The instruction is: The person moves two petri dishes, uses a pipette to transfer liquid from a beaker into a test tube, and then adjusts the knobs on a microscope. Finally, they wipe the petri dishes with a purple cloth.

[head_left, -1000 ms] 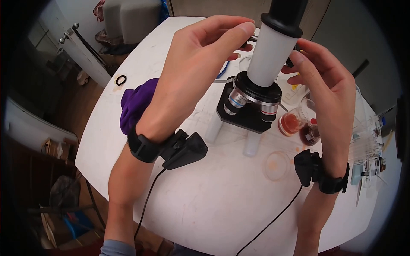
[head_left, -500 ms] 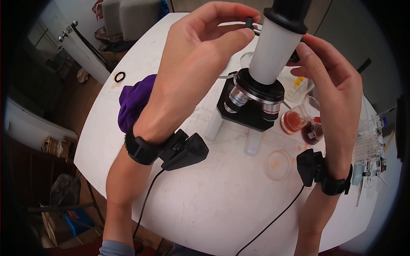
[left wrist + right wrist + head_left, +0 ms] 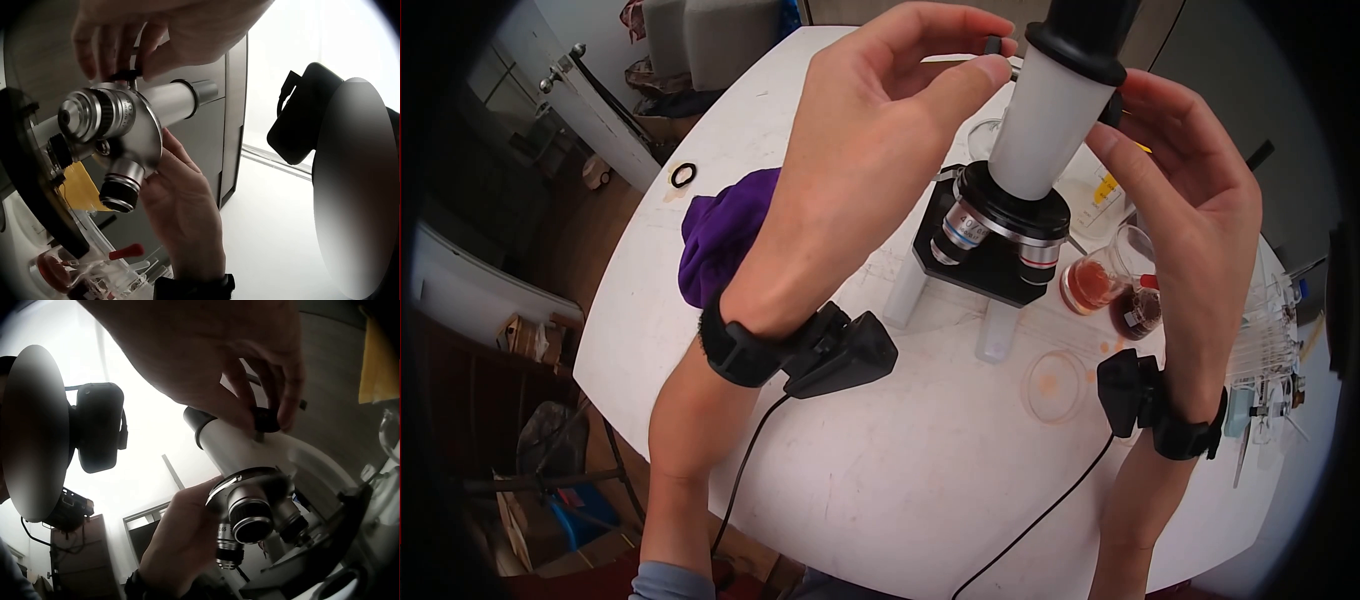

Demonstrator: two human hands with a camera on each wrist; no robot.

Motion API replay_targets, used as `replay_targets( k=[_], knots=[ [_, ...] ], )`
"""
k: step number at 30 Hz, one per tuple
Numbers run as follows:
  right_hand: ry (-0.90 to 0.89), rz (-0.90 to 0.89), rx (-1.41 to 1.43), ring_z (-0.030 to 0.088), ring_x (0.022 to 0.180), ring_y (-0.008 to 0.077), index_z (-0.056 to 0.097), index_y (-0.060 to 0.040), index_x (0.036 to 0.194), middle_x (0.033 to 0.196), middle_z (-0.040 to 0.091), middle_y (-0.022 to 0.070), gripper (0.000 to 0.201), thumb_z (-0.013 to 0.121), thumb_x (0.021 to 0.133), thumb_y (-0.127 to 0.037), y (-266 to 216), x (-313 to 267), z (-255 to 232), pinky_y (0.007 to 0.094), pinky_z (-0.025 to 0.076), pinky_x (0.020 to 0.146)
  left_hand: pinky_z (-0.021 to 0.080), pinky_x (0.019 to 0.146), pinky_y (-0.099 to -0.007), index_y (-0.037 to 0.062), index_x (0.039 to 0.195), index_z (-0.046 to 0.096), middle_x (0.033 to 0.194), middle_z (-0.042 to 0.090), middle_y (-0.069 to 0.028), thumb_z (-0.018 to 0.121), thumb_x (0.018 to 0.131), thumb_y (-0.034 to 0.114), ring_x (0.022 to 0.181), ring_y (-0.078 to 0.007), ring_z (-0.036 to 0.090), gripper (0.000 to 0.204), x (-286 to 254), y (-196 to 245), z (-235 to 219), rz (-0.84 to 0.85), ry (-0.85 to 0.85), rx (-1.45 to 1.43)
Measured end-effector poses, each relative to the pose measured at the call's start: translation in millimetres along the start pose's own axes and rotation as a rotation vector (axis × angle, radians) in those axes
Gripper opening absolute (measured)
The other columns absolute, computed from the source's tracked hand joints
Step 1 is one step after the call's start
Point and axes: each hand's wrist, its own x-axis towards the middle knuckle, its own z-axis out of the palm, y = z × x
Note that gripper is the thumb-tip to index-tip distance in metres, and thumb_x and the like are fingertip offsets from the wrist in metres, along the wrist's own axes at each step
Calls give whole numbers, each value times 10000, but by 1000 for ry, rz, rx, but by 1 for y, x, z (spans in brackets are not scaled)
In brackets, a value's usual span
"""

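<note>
A white microscope (image 3: pixel 1040 130) with a black eyepiece tube stands between both hands. My left hand (image 3: pixel 880 140) pinches a black knob (image 3: pixel 127 75) on its left side between thumb and fingers. On the opposite side my right hand (image 3: pixel 1195 185) has thumb and fingers around another black knob (image 3: pixel 265 420), mostly hidden in the head view. Below the tube, a turret carries silver objective lenses (image 3: pixel 960 230), one with a blue ring and another with a red one. Under them lies the black stage (image 3: pixel 975 275).
A purple cloth (image 3: pixel 725 240) and a black ring (image 3: pixel 684 175) lie on the white table (image 3: pixel 880 480) at left. To the right are a flask with reddish liquid (image 3: pixel 1088 285), a dark-filled vessel (image 3: pixel 1135 312), a petri dish (image 3: pixel 1055 386) and a glassware rack (image 3: pixel 1260 330).
My left hand has risen, its thumb and fingers shifting around the left knob. The right hand has stayed at its knob. The view has shifted slightly.
</note>
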Motion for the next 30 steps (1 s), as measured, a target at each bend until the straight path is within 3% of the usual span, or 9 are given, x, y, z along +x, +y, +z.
replay_targets(
  k=[11, 14, 16, 19, 21, 27, 30],
  knots=[
    [-6, 63, -62, 692, 1018, 154, 655, 54, 1293, 1139, 732, 122, 381, 701, 970, -143, 1, -1, 1, 308, 550, 879, 497, 922, -253, -24, 1337, 569, 1235, 682, -96, 614, 1036, 94, 1090, -117, 628, 326, 0, -1, 1, -19, -6, -14],
    [-3, 65, -59, 692, 1019, 153, 658, 51, 1292, 1148, 731, 121, 379, 702, 969, -142, 0, -1, 1, 306, 549, 873, 492, 903, -238, -26, 1309, 610, 1188, 700, -81, 623, 1042, 133, 1070, -105, 625, 311, -3, -4, 6, 44, 37, 10],
    [-2, 65, -61, 691, 1022, 151, 662, 46, 1290, 1155, 731, 118, 373, 701, 969, -140, 0, 0, 1, 303, 548, 871, 496, 758, -242, 1, 1214, 695, 1108, 734, -91, 697, 947, 192, 972, -115, 665, 329, 2, -19, 4, 224, 126, 169],
    [49, 22, -79, 695, 1008, 144, 682, 33, 1262, 1152, 736, 111, 337, 697, 982, -153, 2, 1, 0, 293, 551, 857, 510, 794, -263, -13, 1230, 684, 1174, 712, -112, 688, 950, 179, 995, -137, 673, 339, 1, -19, 5, 233, 132, 180],
    [225, 46, -149, 692, 914, 107, 726, 8, 1192, 1056, 751, 83, 282, 724, 978, -176, -2, 1, -1, 245, 537, 788, 514, 817, -269, -13, 1233, 682, 1176, 711, -116, 689, 949, 181, 1019, -147, 678, 344, 1, -17, 6, 232, 134, 185],
    [289, 107, -173, 591, 648, 32, 778, -19, 1011, 771, 695, 7, 185, 781, 943, -191, -8, -1, -6, 166, 439, 595, 523, 880, -287, -12, 1245, 673, 1190, 705, -126, 689, 949, 183, 1098, -181, 688, 355, 0, -14, 6, 218, 132, 195],
    [260, 139, -203, 565, 601, 25, 775, -11, 979, 734, 679, 4, 199, 753, 968, -209, -12, -2, -4, 172, 414, 540, 522, 893, -290, -10, 1257, 666, 1199, 701, -127, 685, 952, 177, 1109, -186, 688, 359, -2, -12, 5, 204, 125, 198]
  ],
)
